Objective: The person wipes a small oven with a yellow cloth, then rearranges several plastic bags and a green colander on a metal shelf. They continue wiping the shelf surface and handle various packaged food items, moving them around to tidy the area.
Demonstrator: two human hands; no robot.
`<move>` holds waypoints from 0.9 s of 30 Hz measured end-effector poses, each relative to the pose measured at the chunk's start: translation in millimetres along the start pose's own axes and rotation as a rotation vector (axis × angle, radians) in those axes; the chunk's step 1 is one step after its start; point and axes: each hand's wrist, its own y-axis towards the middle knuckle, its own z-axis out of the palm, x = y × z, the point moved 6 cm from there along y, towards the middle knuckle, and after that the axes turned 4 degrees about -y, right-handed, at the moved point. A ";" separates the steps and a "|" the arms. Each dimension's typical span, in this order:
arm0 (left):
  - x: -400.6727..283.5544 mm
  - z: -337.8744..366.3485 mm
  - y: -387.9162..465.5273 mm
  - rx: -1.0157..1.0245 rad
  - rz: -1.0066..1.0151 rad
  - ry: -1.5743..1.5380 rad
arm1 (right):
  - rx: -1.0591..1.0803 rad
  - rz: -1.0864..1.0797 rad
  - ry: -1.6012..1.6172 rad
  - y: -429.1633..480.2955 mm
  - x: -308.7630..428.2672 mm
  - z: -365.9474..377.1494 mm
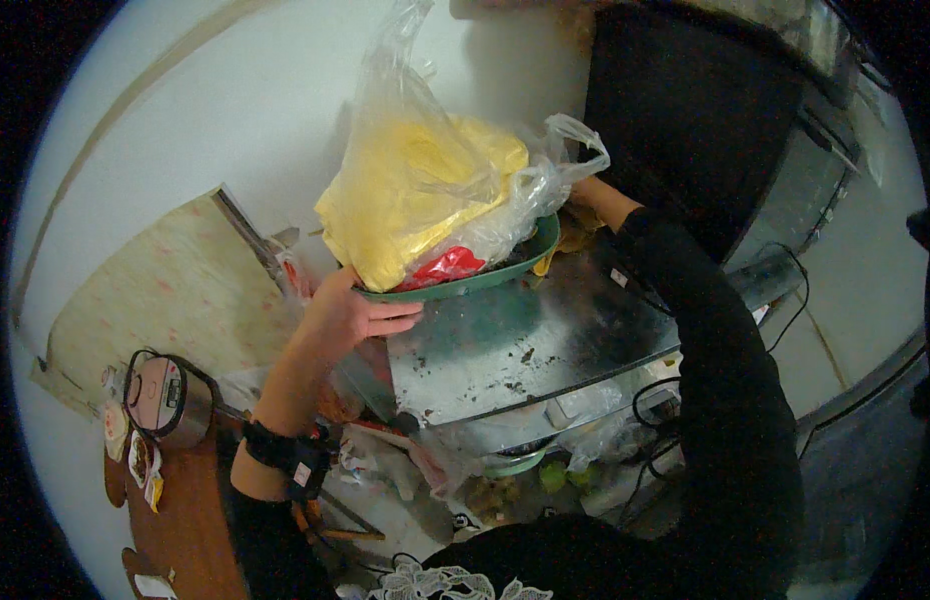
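A shallow green basin [472, 284], perhaps a large pan or tray, is held tilted above a metal surface. Heaped in it are a yellow bundle [412, 191] inside a clear plastic bag [393, 82], a knotted clear bag [538, 180] and something red [446, 266] in plastic. My left hand [360, 311] grips the near left rim, fingers under the edge. At the far right side my right hand [585, 193] reaches behind the bags; its fingers are hidden, so its grip cannot be made out.
Dark crumbs lie on the metal surface [465, 375]. A black panel [682, 127] stands behind it. Bags and a green bowl [513, 465] fill the lower shelf, with black cables [652, 442] hanging near. A rice cooker [164, 397] stands on a brown wooden table [183, 517] at left.
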 end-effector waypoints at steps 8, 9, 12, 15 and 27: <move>3.7 -10.5 4.8 0.015 0.063 0.033 | 0.052 -0.121 -0.076 3.4 11.8 13.0; 2.9 -7.6 5.9 0.082 0.084 0.064 | 0.048 -0.162 -0.095 -2.3 15.5 14.3; 6.8 -11.8 10.0 -0.030 0.055 -0.063 | 0.013 -0.359 -0.197 -30.5 36.7 16.2; 4.3 -7.2 8.3 -0.120 0.084 -0.067 | 0.328 0.112 -0.274 -64.7 30.0 25.4; -9.2 19.1 75.5 0.050 0.160 0.064 | 0.241 -0.288 -0.008 -200.0 137.9 -37.0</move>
